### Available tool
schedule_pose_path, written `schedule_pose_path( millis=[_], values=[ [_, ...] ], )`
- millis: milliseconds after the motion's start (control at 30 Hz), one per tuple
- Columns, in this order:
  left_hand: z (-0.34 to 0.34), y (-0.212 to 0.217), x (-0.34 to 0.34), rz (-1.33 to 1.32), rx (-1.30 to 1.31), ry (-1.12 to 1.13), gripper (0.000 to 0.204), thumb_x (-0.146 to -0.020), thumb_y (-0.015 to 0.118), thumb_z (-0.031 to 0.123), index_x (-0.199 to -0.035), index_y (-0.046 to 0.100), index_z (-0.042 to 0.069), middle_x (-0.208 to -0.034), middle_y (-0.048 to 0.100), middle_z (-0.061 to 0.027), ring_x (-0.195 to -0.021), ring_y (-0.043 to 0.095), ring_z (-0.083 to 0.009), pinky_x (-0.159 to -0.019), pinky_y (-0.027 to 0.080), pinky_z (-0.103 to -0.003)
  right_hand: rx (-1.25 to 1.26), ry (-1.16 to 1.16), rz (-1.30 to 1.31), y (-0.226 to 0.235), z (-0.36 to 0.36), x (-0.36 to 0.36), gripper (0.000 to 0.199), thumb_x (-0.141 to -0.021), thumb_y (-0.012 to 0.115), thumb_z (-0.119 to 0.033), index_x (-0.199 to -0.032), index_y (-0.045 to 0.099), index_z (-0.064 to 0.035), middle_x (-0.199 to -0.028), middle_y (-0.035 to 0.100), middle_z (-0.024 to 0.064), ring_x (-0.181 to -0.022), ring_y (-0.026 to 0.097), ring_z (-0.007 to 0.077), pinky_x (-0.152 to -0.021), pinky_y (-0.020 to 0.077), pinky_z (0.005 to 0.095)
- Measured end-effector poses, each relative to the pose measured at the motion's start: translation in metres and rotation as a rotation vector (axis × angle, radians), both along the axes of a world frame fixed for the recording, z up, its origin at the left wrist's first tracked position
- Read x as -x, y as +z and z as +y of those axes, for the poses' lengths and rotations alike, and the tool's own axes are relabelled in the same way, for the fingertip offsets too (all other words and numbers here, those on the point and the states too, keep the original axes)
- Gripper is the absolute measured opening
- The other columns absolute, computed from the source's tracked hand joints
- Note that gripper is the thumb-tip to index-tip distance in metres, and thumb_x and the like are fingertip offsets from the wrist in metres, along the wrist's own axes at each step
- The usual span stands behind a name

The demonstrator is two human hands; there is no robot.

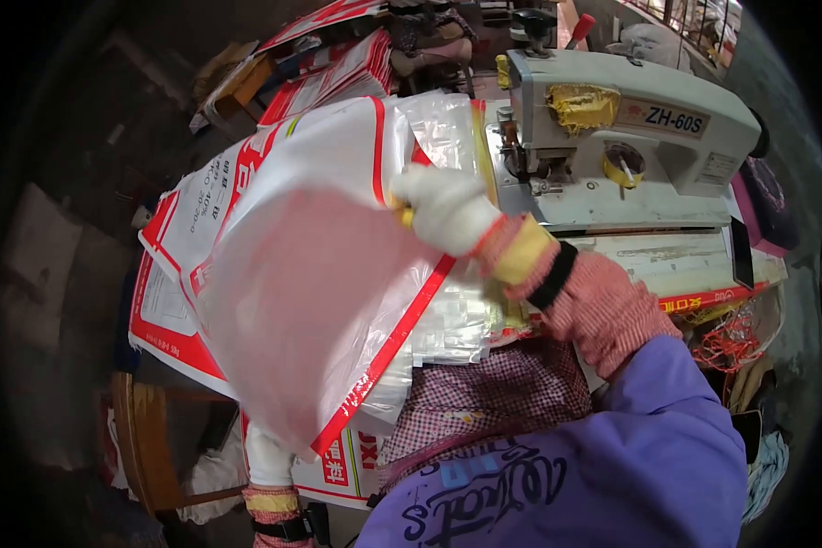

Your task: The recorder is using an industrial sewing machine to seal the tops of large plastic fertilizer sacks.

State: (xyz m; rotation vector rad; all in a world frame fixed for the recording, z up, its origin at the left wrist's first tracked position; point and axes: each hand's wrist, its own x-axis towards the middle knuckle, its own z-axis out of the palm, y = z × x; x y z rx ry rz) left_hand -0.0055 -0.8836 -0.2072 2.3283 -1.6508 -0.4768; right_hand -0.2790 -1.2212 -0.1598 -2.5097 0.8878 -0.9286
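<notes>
My right hand (440,206), in a white glove, is closed at the edge of a white woven plastic sack (320,301) with red borders. The sack's mouth bows wide, showing its pale inside, which is blurred by motion. A small yellow bit shows at my right fingertips; I cannot make out what it is. Low on the left, my gloved left hand (269,457) is beside the sack's lower edge, its fingers hidden behind it. Beneath the sack lie more printed sacks (178,333) and a stack of clear plastic liners (452,329).
An industrial sewing machine (630,137) stands at the right on its table. Red thread (731,338) is tangled below the table's right end. More folded sacks (342,78) are piled behind. A wooden chair (151,447) is at the lower left. A checked cloth (484,393) covers my lap.
</notes>
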Motion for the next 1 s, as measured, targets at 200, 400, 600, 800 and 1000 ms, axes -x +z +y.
schedule_pose_path(
  millis=[200, 400, 600, 800, 1000],
  values=[
    [-0.006, 0.011, -0.013, 1.202, 0.439, 0.339, 0.030, -0.090, 0.040, 0.018, -0.108, 0.053, -0.002, -0.106, 0.057, -0.0079, -0.096, 0.053, -0.0152, -0.085, 0.042, -0.029, -0.082, -0.798, -0.277, -0.012, -0.005, 0.087, 0.030, -0.074, 0.059, -0.012, -0.102, 0.052, -0.0050, -0.087, 0.059, 0.0125, -0.079, 0.058, 0.0277, -0.072, 0.0454, 0.0360],
    [0.002, 0.015, 0.010, 1.098, 0.457, 0.462, 0.050, -0.094, 0.030, 0.038, -0.125, 0.040, 0.000, -0.115, 0.054, -0.0109, -0.103, 0.053, -0.0197, -0.088, 0.043, -0.030, -0.081, -0.596, -0.531, -0.072, 0.047, 0.118, 0.041, -0.071, 0.067, -0.015, -0.108, 0.053, -0.0033, -0.095, 0.057, 0.0151, -0.082, 0.058, 0.0278, -0.070, 0.0460, 0.0354],
    [0.033, 0.020, 0.060, 1.097, 0.128, 0.626, 0.051, -0.087, 0.041, 0.052, -0.085, 0.055, 0.004, -0.059, 0.052, -0.0033, -0.048, 0.046, -0.0102, -0.044, 0.034, -0.022, 0.329, -0.350, 0.139, -0.065, 0.052, 0.084, 0.029, -0.070, 0.065, -0.014, -0.096, 0.058, -0.0033, -0.090, 0.057, 0.0176, -0.080, 0.057, 0.0325, -0.068, 0.0466, 0.0351],
    [0.120, 0.009, 0.063, 1.061, 0.098, 0.596, 0.054, -0.086, 0.045, 0.051, -0.080, 0.056, -0.001, -0.055, 0.053, -0.0057, -0.047, 0.048, -0.0109, -0.044, 0.036, -0.021, 0.586, 0.039, 0.444, -0.090, 0.054, 0.074, 0.048, -0.078, 0.053, -0.014, -0.124, 0.044, -0.0055, -0.119, 0.051, 0.0151, -0.104, 0.053, 0.0289, -0.085, 0.0446, 0.0344],
    [0.172, -0.052, 0.062, 1.178, 0.163, 0.746, 0.054, -0.081, 0.053, 0.053, -0.093, 0.056, 0.001, -0.069, 0.058, -0.0086, -0.056, 0.055, -0.0140, -0.052, 0.044, -0.023, 0.209, 0.122, 0.495, -0.084, 0.073, 0.063, 0.045, -0.076, 0.054, -0.010, -0.120, 0.048, -0.0053, -0.115, 0.054, 0.0146, -0.101, 0.055, 0.0265, -0.084, 0.0446, 0.0337]
  ],
)
